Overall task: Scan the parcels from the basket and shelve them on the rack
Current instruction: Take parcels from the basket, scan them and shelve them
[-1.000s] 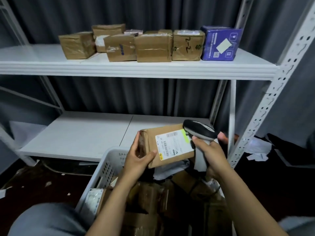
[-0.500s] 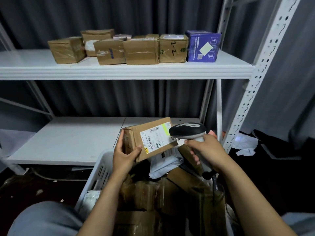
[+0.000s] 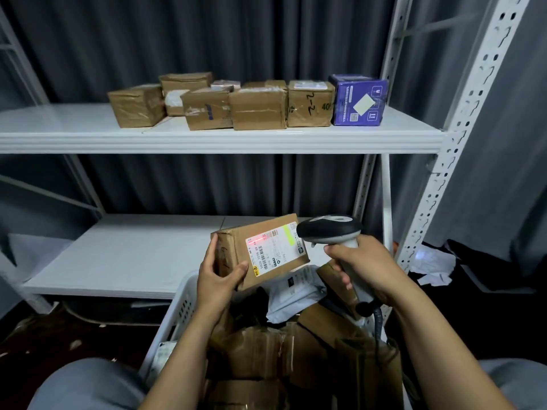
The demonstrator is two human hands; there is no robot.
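My left hand [image 3: 217,279] holds a brown cardboard parcel [image 3: 236,250] by its left end, above the white basket [image 3: 180,309]. Its white shipping label [image 3: 275,250] faces up, and a red scan line glows across the label's barcode. My right hand [image 3: 361,264] grips a grey and black handheld scanner [image 3: 328,230], whose head points at the label from the right. The basket below is full of brown parcels [image 3: 266,347] and a white poly bag [image 3: 293,294]. Several brown boxes [image 3: 257,108] and a purple box [image 3: 358,100] stand on the rack's upper shelf [image 3: 207,137].
The white lower shelf [image 3: 127,253] lies behind the basket. A perforated white rack post [image 3: 455,149] rises at the right. The scanner's cable [image 3: 377,324] hangs down into the basket. Crumpled paper [image 3: 435,264] lies on the dark floor at the right. Grey curtains hang behind.
The parcel has been tilted so its label faces up, and the scanner's head now sits close to its right end. A red scan line has appeared on the label.
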